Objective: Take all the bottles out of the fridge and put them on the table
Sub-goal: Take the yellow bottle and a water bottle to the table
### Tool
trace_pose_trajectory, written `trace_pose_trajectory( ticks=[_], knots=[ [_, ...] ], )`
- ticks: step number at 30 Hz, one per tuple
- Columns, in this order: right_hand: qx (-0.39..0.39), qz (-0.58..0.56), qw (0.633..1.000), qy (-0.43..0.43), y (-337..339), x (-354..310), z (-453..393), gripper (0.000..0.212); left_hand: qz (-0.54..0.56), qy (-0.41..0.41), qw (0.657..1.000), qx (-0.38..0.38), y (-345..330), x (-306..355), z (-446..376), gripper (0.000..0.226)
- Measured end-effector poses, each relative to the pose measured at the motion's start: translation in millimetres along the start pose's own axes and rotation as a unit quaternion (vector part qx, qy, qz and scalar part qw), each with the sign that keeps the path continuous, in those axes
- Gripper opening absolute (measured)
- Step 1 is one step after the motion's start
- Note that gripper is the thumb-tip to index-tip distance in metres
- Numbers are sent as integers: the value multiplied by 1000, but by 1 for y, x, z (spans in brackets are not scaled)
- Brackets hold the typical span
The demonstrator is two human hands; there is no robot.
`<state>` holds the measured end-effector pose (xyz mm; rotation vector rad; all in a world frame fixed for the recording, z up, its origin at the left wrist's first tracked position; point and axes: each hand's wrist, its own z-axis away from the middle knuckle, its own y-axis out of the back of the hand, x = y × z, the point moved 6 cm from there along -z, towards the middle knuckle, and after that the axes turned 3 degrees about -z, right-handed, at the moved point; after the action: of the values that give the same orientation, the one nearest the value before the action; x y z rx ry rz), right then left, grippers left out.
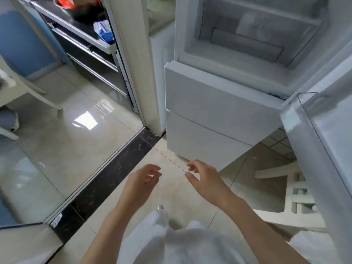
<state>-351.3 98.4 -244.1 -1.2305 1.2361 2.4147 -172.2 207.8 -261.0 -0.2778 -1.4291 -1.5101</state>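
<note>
No readable text; blue-white packet (103,31) print blurred.

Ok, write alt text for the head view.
A person's empty left hand and right hand hover, fingers loosely curled, before a white fridge whose upper door stands open at right. No bottles show in the visible compartment; glossy tiled floor spreads to the left.

glossy beige tiled floor (80,141) with dark marble threshold strip (114,168), white fridge (215,119) upon it
</note>
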Motion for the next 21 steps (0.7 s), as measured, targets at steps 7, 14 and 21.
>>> trace_pose_trajectory(
  ticks=[7, 14, 21],
  knots=[
    [114, -33, 992, -32, 51, -34, -76, 28, 20, -99, 994, -38, 37, 50, -120, 33],
    [219, -55, 974, -23, 132, -52, -126, 28, 50, -181, 981, -47, 44, 132, -210, 30],
    [323, -88, 942, 2, 226, -70, -176, 26, 118, -245, 962, -5, 38, 236, -279, 24]
  ],
)
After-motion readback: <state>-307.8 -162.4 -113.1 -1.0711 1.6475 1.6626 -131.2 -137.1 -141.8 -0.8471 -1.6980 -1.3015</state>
